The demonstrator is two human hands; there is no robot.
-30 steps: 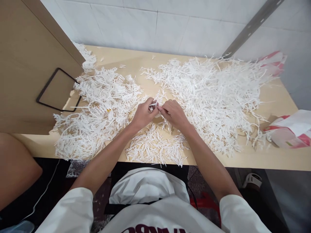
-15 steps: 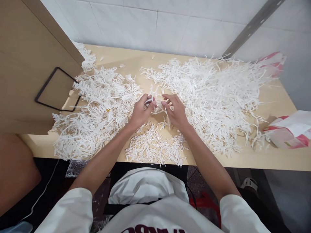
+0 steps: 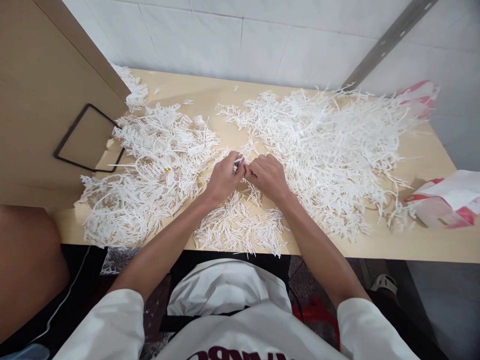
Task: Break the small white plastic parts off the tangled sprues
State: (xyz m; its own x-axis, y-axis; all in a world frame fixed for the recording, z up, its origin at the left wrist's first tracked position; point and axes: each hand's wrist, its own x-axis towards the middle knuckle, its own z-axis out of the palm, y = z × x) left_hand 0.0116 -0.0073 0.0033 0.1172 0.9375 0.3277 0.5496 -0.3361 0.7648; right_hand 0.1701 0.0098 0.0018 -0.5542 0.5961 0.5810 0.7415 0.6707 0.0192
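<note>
My left hand point(image 3: 224, 178) is closed around a white branched plastic piece point(image 3: 238, 163), which looks like a moulding sprue; bits of it show between thumb and fingers. Right beside it, fingertips almost meeting, my right hand point(image 3: 269, 176) has its fingers curled in. What the right fingers pinch is hidden by the hand. Below both hands lies a heap of short thin white plastic sticks point(image 3: 240, 225). Left of them spreads a tangled pile of white plastic pieces point(image 3: 161, 160), and a larger pile of long branched white pieces point(image 3: 333, 140) covers the right side.
Cardboard point(image 3: 45, 100) stands at the left, with a black wire frame point(image 3: 67, 137) against it. A red and white bag point(image 3: 446, 200) lies at the table's right end. Behind the table point(image 3: 210, 92) is a tiled wall point(image 3: 210, 37). Another person's bare limb point(image 3: 28, 270) shows at lower left.
Both hands have come closer together and their fingers have curled in. The white branched piece, spread out between them before, is now mostly covered by the hands.
</note>
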